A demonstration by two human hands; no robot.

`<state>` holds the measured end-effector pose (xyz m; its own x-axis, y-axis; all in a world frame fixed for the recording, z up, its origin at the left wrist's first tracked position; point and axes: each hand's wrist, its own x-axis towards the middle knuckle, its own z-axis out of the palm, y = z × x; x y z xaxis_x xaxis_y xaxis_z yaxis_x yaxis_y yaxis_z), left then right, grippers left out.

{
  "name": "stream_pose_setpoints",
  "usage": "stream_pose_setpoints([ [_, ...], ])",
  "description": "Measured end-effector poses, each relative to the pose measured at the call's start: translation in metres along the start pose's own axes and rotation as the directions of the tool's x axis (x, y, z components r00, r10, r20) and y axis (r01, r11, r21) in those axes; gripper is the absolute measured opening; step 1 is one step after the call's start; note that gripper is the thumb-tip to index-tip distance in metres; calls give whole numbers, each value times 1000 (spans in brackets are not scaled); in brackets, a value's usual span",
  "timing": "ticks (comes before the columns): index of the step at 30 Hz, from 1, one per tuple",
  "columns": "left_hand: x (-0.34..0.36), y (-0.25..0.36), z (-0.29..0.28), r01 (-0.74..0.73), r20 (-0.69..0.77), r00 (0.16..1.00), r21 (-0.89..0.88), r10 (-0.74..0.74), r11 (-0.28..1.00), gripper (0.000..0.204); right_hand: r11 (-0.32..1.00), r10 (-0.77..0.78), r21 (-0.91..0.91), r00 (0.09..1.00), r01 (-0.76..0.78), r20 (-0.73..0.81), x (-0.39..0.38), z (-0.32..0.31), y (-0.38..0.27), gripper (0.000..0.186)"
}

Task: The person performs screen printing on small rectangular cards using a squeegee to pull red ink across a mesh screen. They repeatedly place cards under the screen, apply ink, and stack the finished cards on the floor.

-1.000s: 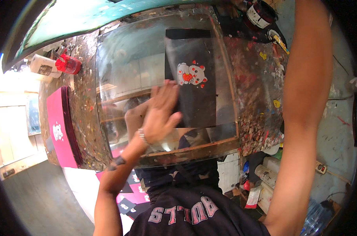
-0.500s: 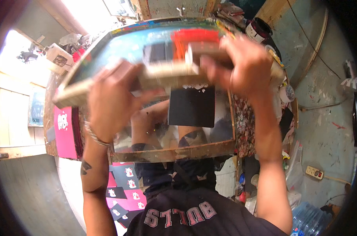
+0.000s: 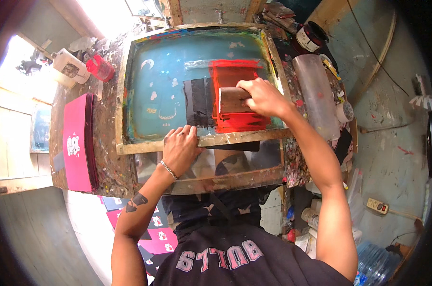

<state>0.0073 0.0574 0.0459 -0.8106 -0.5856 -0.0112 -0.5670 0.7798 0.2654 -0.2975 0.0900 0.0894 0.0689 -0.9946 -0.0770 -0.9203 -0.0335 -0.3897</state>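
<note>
A wooden-framed printing screen (image 3: pixel 240 137) lies down over the work table, its blue-green mesh carrying small pale motifs. Red ink (image 3: pixel 240 126) covers a block on the mesh's right side, beside a patch of black tape (image 3: pixel 197 101). My right hand (image 3: pixel 268 97) is closed around a squeegee (image 3: pixel 232 100), which rests within the red ink. At the frame's near edge, my left hand (image 3: pixel 180 148) has its fingers hooked over the wood. Below that edge a strip of black card (image 3: pixel 247 146) sticks out; the frame hides the remainder.
Left of the screen stand a stack of pink cards (image 3: pixel 74 164), a white jug (image 3: pixel 69 64) and a red cup (image 3: pixel 100 68). To its right are a cloudy plastic cylinder (image 3: pixel 316 97) and a dark jar (image 3: pixel 310 39). Printed cards (image 3: pixel 161 235) lie below the table.
The screen, raised at its near side before, has come down flat over the black card. My right hand has shifted left and down with the squeegee; my left hand has moved right along the frame.
</note>
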Motion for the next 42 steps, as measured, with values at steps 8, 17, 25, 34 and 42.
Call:
stream_pose_setpoints([
  [8,-5,-1,0,-23,-36,999,38,24,999,46,974,-80,-224,934,0,-347,-42,33,-20,32],
  [17,-1,-1,0,-36,-47,998,-5,36,999,45,971,-128,-236,922,42,-364,81,-1,55,33],
  [25,-8,-6,2,-8,-44,999,-57,5,998,45,974,-139,-222,909,52,-393,-20,40,-10,31],
  [34,-1,-5,-32,6,-89,996,-90,-14,996,44,905,-306,-412,833,104,-462,-87,35,-49,31],
  [42,20,39,-123,-230,-786,599,20,157,973,48,919,-106,-366,805,-144,-584,-18,-145,-88,56],
])
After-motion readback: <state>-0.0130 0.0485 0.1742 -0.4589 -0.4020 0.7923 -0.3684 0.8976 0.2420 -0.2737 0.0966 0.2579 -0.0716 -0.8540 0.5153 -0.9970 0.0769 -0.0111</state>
